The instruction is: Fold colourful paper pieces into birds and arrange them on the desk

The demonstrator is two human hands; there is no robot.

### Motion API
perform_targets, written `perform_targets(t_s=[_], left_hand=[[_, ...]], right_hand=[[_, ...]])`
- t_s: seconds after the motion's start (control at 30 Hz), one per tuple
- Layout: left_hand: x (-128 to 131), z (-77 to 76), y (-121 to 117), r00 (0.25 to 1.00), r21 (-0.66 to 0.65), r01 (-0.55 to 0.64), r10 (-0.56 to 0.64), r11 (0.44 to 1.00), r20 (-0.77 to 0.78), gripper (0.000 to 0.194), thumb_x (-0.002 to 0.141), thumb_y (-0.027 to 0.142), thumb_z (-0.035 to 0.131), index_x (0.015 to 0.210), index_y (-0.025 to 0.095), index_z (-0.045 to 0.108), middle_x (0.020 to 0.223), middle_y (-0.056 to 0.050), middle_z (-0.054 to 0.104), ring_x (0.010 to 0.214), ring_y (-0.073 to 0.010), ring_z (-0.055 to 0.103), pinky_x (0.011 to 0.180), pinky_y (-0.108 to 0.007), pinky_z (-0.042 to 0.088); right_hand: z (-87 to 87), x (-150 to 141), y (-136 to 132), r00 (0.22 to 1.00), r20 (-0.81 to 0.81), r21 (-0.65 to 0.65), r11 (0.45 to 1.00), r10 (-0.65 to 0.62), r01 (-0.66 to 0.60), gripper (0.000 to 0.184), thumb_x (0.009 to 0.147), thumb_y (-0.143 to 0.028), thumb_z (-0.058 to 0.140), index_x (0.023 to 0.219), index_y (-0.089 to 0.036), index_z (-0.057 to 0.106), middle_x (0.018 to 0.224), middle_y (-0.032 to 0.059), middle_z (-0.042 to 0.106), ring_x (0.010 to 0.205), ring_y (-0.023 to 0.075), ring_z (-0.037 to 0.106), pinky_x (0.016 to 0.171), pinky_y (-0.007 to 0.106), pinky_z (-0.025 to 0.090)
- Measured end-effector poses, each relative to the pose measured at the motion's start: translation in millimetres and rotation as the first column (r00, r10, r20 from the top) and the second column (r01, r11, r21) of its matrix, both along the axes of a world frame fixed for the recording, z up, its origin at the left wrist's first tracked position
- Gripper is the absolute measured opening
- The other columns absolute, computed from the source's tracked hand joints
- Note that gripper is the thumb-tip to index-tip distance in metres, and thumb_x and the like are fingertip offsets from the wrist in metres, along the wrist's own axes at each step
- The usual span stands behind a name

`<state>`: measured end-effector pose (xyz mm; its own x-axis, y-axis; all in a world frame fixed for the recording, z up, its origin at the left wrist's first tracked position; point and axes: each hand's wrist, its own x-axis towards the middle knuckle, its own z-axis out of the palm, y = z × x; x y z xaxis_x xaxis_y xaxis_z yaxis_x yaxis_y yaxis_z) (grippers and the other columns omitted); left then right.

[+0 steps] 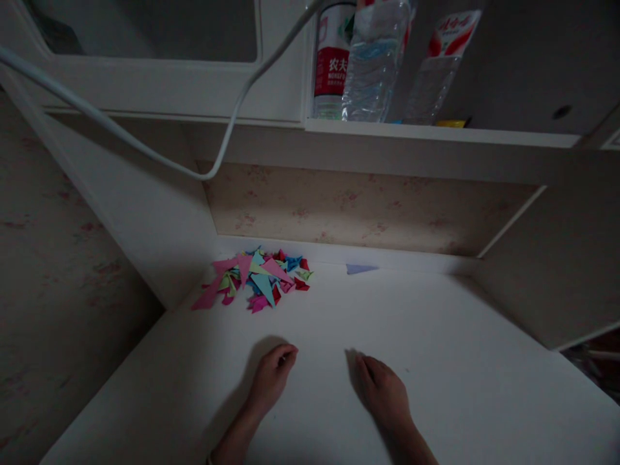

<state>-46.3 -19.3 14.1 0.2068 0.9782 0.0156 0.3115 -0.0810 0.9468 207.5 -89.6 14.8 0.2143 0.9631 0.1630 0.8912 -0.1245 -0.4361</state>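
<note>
My left hand (272, 373) rests on the white desktop with its fingers curled closed, and nothing shows in it. To its right, apart from it, my right hand (382, 386) lies on the same surface, also curled, with no object visible in the fingers. Beyond my left hand is a heap of folded coloured paper pieces (261, 284) in pink, red, teal, blue and green. A single lavender folded paper piece (359, 268) lies by the back edge, farther away than my right hand. Neither hand touches any paper.
A white desktop (460, 361) runs back to a floral-papered wall (349, 200). Above it hangs a shelf (436, 134) holding several plastic bottles (372, 71). A white cable (159, 158) droops across the upper left. Side panels (547, 258) close in the desk.
</note>
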Motion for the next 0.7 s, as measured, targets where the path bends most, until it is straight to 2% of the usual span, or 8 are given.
perform_targets(t_s=[0.3, 0.43, 0.53, 0.63, 0.7], left_hand=[[1, -0.4, 0, 1.0, 0.004, -0.004, 0.004, 1.0, 0.011, 0.028, 0.082, 0.04, 0.052, 0.086, 0.017, 0.068, 0.084, -0.005, 0.068, 0.077, -0.0187, 0.061, 0.071, -0.026, 0.046], [1, 1.9, -1, 1.0, -0.002, 0.005, -0.005, 1.0, 0.003, 0.03, 0.083, 0.041, 0.05, 0.087, 0.017, 0.068, 0.084, -0.005, 0.068, 0.076, -0.0186, 0.06, 0.07, -0.027, 0.046], [1, 2.8, 0, 1.0, -0.006, 0.002, -0.002, 1.0, 0.004, 0.031, 0.083, 0.042, 0.05, 0.087, 0.017, 0.068, 0.083, -0.005, 0.068, 0.077, -0.019, 0.06, 0.072, -0.027, 0.047], [1, 1.8, 2, 1.0, -0.021, -0.01, 0.01, 1.0, 0.012, 0.03, 0.081, 0.041, 0.051, 0.087, 0.017, 0.068, 0.083, -0.005, 0.069, 0.077, -0.019, 0.061, 0.073, -0.028, 0.047], [1, 1.2, 3, 1.0, -0.029, -0.012, 0.013, 1.0, 0.018, 0.028, 0.081, 0.039, 0.052, 0.087, 0.017, 0.068, 0.085, -0.005, 0.069, 0.078, -0.0187, 0.061, 0.073, -0.028, 0.047]], right_hand=[[-1.2, -1, 1, 1.0, 0.002, -0.01, 1.0, -0.002, 0.002, 0.051, 0.096, -0.049, 0.026, 0.095, -0.022, 0.069, 0.1, 0.0069, 0.071, 0.086, 0.021, 0.066, 0.075, 0.027, 0.046], [-1.5, 1, 1, 0.998, -0.048, -0.013, 0.999, -0.03, 0.029, 0.049, 0.094, -0.051, 0.028, 0.098, -0.024, 0.069, 0.103, 0.0057, 0.071, 0.091, 0.0222, 0.066, 0.078, 0.028, 0.046], [1.6, 1, 6, 0.99, -0.126, -0.078, 0.995, -0.069, 0.059, 0.049, 0.092, -0.054, 0.03, 0.098, -0.025, 0.07, 0.099, 0.0057, 0.072, 0.087, 0.0239, 0.067, 0.072, 0.03, 0.048], [11.9, -6, 24, 0.961, -0.276, -0.097, 0.994, 0.026, -0.055, 0.05, 0.092, -0.053, 0.029, 0.091, -0.022, 0.069, 0.089, 0.0067, 0.072, 0.08, 0.0222, 0.066, 0.068, 0.029, 0.047], [21.8, -17, 43, 0.918, -0.369, -0.037, 0.984, 0.146, -0.171, 0.046, 0.091, -0.049, 0.033, 0.09, -0.019, 0.067, 0.088, 0.007, 0.07, 0.08, 0.0203, 0.065, 0.072, 0.028, 0.047]])
